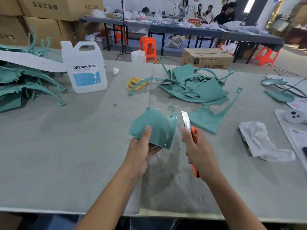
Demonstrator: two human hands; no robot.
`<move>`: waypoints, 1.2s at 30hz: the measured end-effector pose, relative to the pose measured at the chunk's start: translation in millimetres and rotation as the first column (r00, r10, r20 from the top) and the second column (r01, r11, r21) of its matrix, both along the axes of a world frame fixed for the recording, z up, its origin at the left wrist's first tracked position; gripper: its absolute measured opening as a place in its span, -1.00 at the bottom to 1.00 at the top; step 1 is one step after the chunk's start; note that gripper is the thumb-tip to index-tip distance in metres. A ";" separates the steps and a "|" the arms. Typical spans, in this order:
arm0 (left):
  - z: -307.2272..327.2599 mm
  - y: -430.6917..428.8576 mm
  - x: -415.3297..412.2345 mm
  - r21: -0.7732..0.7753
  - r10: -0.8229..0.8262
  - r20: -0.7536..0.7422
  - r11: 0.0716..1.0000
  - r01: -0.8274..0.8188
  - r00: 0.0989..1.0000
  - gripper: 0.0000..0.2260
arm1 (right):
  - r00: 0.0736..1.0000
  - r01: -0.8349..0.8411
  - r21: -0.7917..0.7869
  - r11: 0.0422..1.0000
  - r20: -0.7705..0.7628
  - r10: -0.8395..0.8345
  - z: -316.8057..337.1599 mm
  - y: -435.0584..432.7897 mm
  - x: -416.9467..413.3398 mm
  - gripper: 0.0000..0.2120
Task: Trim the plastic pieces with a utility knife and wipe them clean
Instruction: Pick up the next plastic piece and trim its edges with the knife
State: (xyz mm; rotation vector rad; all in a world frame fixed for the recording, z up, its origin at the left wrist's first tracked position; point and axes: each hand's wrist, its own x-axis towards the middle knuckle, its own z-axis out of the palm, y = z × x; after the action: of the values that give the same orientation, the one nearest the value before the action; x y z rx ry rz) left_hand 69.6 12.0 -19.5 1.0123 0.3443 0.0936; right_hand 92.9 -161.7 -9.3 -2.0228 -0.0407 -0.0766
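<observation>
Handle of the orange-handled utility knife w/ silver blade [186,120] is mostly buried in my right hand [198,151]; only orange bits show at the fist's far and near ends. Blade smeared by glare, so can't tell if it touches the curved teal plastic shell piece [154,125]. Fingers of my left hand [141,153] are hidden under that piece, only thumb on top. Far-left heap of teal plastic strips [20,87] is cut by left edge. Small print on clear plastic jug w/ blue label [84,67] is too tiny to read. White round thing w/ black dots [294,115] is cut by right edge; can't ID it.
</observation>
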 end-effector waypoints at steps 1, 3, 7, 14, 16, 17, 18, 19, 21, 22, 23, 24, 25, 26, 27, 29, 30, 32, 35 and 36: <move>1.2 -2.1 -2.5 -0.113 -0.020 0.028 0.993 0.023 0.999 -0.75 | 0.998 -0.038 0.105 0.994 -0.052 0.043 -1.0 3.9 -3.3 -0.65; 4.2 -4.7 -9.1 -0.157 -0.111 0.066 0.980 0.120 0.992 -0.66 | 0.989 -0.122 0.246 0.962 -0.056 0.139 -0.6 10.5 -7.2 -0.68; 8.1 7.3 -20.2 0.013 -0.194 0.002 0.981 0.194 0.981 -0.45 | 0.990 -0.127 0.406 0.905 -0.005 0.142 11.9 5.2 3.3 -0.81; 2.7 48.1 -32.6 0.287 -0.191 -0.055 0.937 0.199 0.980 -0.91 | 0.964 -0.264 0.153 0.952 0.077 0.255 21.4 -7.3 30.6 -0.72; 1.5 53.2 -32.2 0.404 -0.170 -0.083 0.895 0.189 0.982 -0.90 | 0.950 -0.287 -0.023 0.958 0.118 0.288 22.5 -4.0 36.1 -0.83; 1.6 54.4 -31.9 0.405 -0.139 -0.084 0.900 0.162 0.987 -0.91 | 0.944 -0.287 -0.107 0.952 0.139 0.300 21.0 -3.1 36.6 -0.88; 1.5 55.1 -31.4 0.377 -0.100 -0.083 0.918 0.124 0.992 -0.92 | 0.937 -0.277 -0.188 0.942 0.166 0.309 18.7 -2.7 34.6 -0.88; 1.8 54.0 -30.9 0.324 -0.055 -0.088 0.942 0.080 0.995 -0.93 | 0.930 -0.262 -0.259 0.930 0.190 0.315 15.3 -3.1 30.0 -0.86; 3.2 51.3 -27.2 0.209 0.040 -0.109 0.978 -0.017 0.993 -0.88 | 0.919 -0.240 -0.345 0.907 0.221 0.327 8.1 -3.0 15.0 -0.87; 4.2 49.4 -25.1 0.157 0.074 -0.120 0.986 -0.054 0.990 -0.89 | 0.915 -0.231 -0.370 0.900 0.233 0.331 4.3 -3.8 5.4 -0.81; 6.3 47.7 -22.7 0.109 0.096 -0.126 0.991 -0.083 0.987 -0.91 | 0.909 -0.224 -0.395 0.891 0.244 0.337 1.0 -4.3 -3.6 -0.73; 8.6 46.1 -21.2 0.074 0.111 -0.126 0.992 -0.103 0.986 -0.94 | 0.900 -0.224 -0.423 0.878 0.255 0.353 -2.0 -4.7 -11.0 -0.69; 10.9 44.3 -20.1 0.053 0.122 -0.121 0.992 -0.116 0.985 -0.96 | 0.892 -0.232 -0.447 0.864 0.258 0.372 -4.0 -4.7 -16.9 -0.67; 12.5 42.4 -19.7 0.041 0.130 -0.112 0.991 -0.126 0.985 -0.96 | 0.883 -0.243 -0.469 0.849 0.256 0.394 -5.6 -4.7 -20.8 -0.68; 14.2 40.3 -20.2 0.035 0.138 -0.103 0.990 -0.135 0.985 -0.95 | 0.875 -0.247 -0.492 0.835 0.256 0.410 -6.2 -4.5 -23.7 -0.70; 16.9 36.8 -21.6 0.041 0.149 -0.086 0.988 -0.146 0.985 -0.93 | 0.867 -0.239 -0.521 0.819 0.266 0.422 -5.1 -3.9 -26.0 -0.70; 18.2 35.3 -22.1 0.054 0.150 -0.080 0.988 -0.146 0.986 -0.94 | 0.868 -0.232 -0.522 0.821 0.270 0.417 -4.5 -3.8 -25.8 -0.70; 20.7 32.9 -23.5 0.081 0.148 -0.077 0.987 -0.142 0.986 -0.95 | 0.869 -0.222 -0.527 0.820 0.275 0.412 -3.1 -3.2 -25.3 -0.67; 24.0 30.5 -26.0 0.101 0.153 -0.078 0.984 -0.145 0.985 -0.94 | 0.857 -0.222 -0.556 0.801 0.280 0.432 -0.9 -0.8 -24.8 -0.63; 25.2 29.6 -27.1 0.109 0.150 -0.076 0.984 -0.141 0.986 -0.94 | 0.856 -0.228 -0.558 0.798 0.277 0.437 -0.4 0.1 -24.6 -0.63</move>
State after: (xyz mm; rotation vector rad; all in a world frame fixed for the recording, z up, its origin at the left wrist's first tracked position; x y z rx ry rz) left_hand 42.4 41.6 5.7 1.0949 0.4946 0.2030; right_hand 68.3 -161.5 -9.8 -2.4633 -0.7598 -0.2686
